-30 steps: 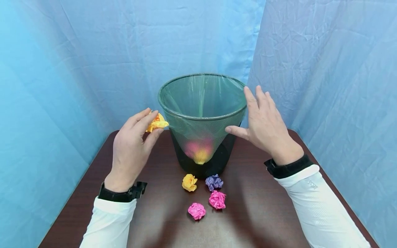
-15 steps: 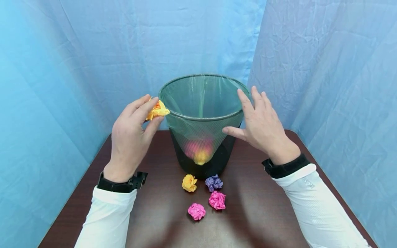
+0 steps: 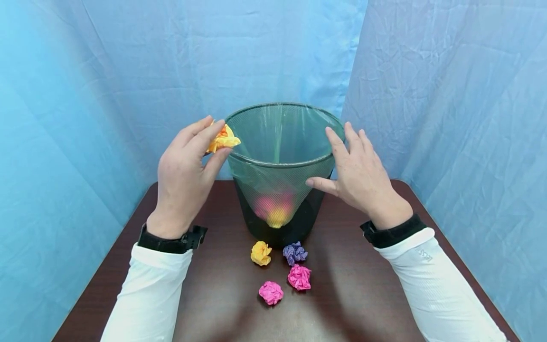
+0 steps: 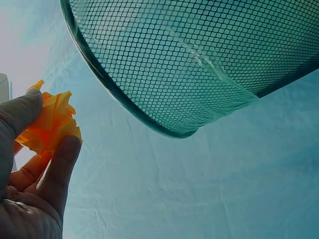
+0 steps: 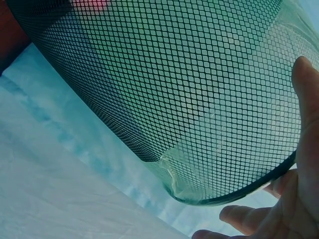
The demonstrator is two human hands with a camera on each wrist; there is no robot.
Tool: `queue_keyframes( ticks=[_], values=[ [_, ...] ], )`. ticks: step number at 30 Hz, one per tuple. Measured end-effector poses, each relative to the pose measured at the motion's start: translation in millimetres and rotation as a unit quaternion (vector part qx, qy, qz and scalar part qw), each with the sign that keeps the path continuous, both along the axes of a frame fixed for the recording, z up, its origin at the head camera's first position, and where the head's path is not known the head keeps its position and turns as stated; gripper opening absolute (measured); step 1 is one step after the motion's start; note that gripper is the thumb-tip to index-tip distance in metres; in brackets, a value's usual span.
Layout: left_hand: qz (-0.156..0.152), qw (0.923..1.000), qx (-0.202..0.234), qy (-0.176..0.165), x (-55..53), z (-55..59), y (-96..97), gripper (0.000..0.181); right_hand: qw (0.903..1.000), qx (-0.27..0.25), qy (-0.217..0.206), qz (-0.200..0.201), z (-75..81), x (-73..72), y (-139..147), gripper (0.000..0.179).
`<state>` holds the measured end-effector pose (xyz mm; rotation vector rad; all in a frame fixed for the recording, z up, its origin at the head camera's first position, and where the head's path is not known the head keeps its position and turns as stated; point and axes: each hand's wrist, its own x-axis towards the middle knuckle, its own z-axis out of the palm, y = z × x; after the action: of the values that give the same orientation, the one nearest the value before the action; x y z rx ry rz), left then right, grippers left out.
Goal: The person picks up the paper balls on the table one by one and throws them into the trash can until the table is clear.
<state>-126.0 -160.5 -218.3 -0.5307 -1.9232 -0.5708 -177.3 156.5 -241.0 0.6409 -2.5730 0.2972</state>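
Between thumb and fingers, my left hand [image 3: 183, 171] pinches a crumpled yellow-orange paper ball [image 3: 224, 137], held up at the left rim of a mesh wastebasket [image 3: 280, 165]. In the left wrist view the paper ball [image 4: 52, 124] is apart from the basket's rim [image 4: 102, 74]. My right hand [image 3: 361, 175] is at the basket's right side, fingers spread and straight, thumb extended in front of the mesh. The right wrist view has these fingers [image 5: 249, 219] right by the rim. A green plastic liner [image 3: 278, 133] covers the basket's inside, with pink and yellow paper balls [image 3: 275, 211] showing through the mesh.
On the dark wooden table [image 3: 363, 285], in front of the basket, lie a yellow paper ball [image 3: 260, 253], a purple one [image 3: 295, 253] and two pink ones, one nearer [image 3: 271, 293] and one beside it [image 3: 299, 277]. Blue curtains [image 3: 171, 57] hang around the table.
My left hand has risen with the yellow-orange paper ball to rim height and moved slightly right. My right hand has shifted a little left along the basket. The balls on the table stay put.
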Motion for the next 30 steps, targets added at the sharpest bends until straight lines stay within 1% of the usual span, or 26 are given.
queue_keyframes(
  ticks=[7, 14, 17, 22, 30],
  values=[
    [0.001, 1.0000, -0.008, -0.004, -6.1, 4.3, 3.7, 0.048, 0.9999, -0.003, 0.009, 0.008, -1.0, 0.5, 0.1, 0.108],
    [0.009, 0.9996, -0.025, -0.004, -9.5, 6.7, 5.6, 0.048, 0.9999, -0.002, 0.010, 0.008, -1.8, 1.0, -0.2, 0.107],
    [0.001, 0.9998, -0.021, 0.003, -11.9, 9.6, 8.2, 0.046, 0.9999, -0.003, 0.007, 0.008, -1.3, 2.4, 0.1, 0.107],
    [-0.005, 0.9996, -0.025, 0.008, -15.6, 13.4, 12.7, 0.046, 0.9999, -0.004, 0.007, 0.009, -1.1, 3.5, 0.1, 0.107],
    [-0.008, 0.9996, -0.025, 0.004, -19.6, 15.7, 17.7, 0.047, 0.9999, -0.007, 0.008, 0.010, -1.2, 4.4, -0.4, 0.107]
  ],
)
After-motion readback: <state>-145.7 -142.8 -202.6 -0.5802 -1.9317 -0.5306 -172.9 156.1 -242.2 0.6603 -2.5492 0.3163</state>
